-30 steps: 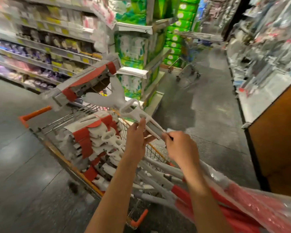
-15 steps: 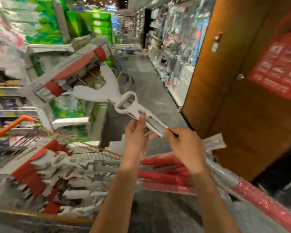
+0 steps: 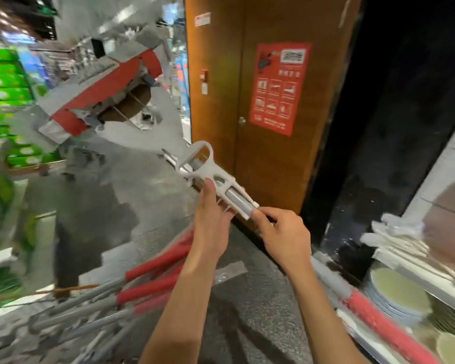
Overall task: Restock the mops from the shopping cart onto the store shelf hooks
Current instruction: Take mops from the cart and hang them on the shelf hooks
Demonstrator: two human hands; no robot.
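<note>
The grey-and-red squeeze mop (image 3: pixel 195 164) is pointing head-up to the left, the left hand (image 3: pixel 210 222) cupping under its white wringer lever and the right hand (image 3: pixel 281 232) pinching the shaft just behind, while the view is swinging from the aisle onto a wooden door (image 3: pixel 247 127).

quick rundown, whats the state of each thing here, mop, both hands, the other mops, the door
grey and red squeeze mop with white plastic lever: lifted in the air, head up and to the left, held by both hands
left hand: fingers against the white lever
right hand: pinches the grey shaft
red-handled grey mops: lying piled, lower left
brown wooden door with red poster: shut
</note>
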